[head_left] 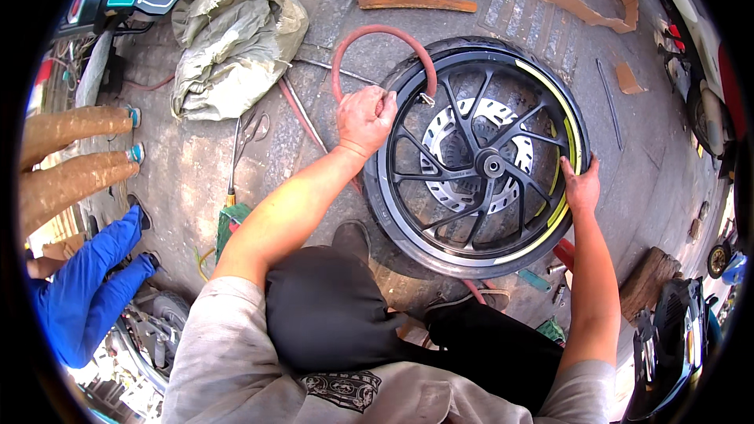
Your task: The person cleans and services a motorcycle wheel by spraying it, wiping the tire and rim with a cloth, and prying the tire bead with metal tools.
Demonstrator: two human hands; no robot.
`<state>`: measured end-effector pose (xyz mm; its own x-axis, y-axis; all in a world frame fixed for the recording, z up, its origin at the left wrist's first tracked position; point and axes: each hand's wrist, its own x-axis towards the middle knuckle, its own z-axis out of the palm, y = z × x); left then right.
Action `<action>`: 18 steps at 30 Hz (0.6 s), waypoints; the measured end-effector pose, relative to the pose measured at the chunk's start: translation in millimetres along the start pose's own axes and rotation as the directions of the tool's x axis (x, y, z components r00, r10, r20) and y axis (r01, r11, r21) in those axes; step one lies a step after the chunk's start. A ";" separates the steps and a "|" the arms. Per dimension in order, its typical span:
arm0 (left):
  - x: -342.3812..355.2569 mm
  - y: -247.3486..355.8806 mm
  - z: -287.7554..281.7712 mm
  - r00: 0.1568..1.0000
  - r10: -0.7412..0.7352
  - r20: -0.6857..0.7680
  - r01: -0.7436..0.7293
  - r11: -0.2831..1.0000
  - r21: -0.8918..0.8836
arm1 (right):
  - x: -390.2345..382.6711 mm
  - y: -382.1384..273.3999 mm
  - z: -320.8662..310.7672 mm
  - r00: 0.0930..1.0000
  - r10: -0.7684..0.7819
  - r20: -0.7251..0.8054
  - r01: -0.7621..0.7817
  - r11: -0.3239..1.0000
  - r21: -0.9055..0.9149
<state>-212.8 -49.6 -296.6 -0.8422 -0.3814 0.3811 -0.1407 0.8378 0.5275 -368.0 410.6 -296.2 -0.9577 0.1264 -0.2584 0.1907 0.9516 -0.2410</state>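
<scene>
A black motorcycle wheel (491, 161) with a tyre, yellow-green rim stripes and a slotted silver brake disc (434, 141) is in front of me, above my feet. My right hand (581, 184) grips its right edge, thumb over the rim. At the upper left edge, my left hand (366, 119) is closed in a fist beside the tyre; whatever lies inside the fingers is hidden. A red hose (383, 29) loops up from behind this fist and over the tyre. Its metal end (426, 99) sits at the inner rim.
A crumpled pale sack (236, 43) and scissors (255, 127) lie to the left. Beyond the wheel stands a wooden stool (418, 4). Cardboard scraps (581, 1), a thin metal rod (609, 104) and a wood block (649, 284) are at right. Two people's legs (82, 169) show at left.
</scene>
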 end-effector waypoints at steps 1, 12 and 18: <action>-0.4 -0.3 -1.5 1.000 -0.021 0.009 0.021 1.000 -0.015 | -0.1 0.1 2.3 0.999 -0.031 -0.016 0.031 0.999 -0.017; -1.8 -7.9 -8.2 0.996 -0.036 -0.082 0.020 0.981 -0.191 | -67.3 -213.2 -11.2 0.704 -0.685 -0.189 0.710 0.674 0.204; -7.3 -14.2 -21.9 0.988 -0.041 -0.150 0.019 0.989 -0.147 | -179.2 -449.1 58.7 0.199 -0.949 0.244 0.838 0.294 0.460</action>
<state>-193.2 -67.2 -290.2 -0.7483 -0.4698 0.4683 -0.0787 0.7639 0.6405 -269.4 -55.8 -196.6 -0.3192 -0.9463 -0.0512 -0.6471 0.2571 -0.7178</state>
